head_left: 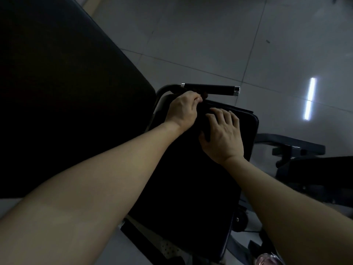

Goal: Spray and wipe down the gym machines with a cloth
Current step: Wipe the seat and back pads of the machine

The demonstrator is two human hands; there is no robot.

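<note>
A black padded seat [191,178] of a gym machine fills the middle of the head view. At its far end lies a dark cloth [235,111], hard to tell apart from the pad in the dim light. My left hand [182,110] is at the seat's far left corner, just below the handle, and its curled fingers pinch the cloth's edge. My right hand [222,133] rests on the cloth with fingers spread and slightly bent. No spray bottle shows clearly.
A black handle bar [210,88] with chrome ends sticks out just beyond my hands. A large black back pad [57,92] rises at the left. Another machine's dark frame [298,148] stands at the right. Grey floor tiles [210,35] lie beyond. A pinkish see-through object [265,259] shows at the bottom edge.
</note>
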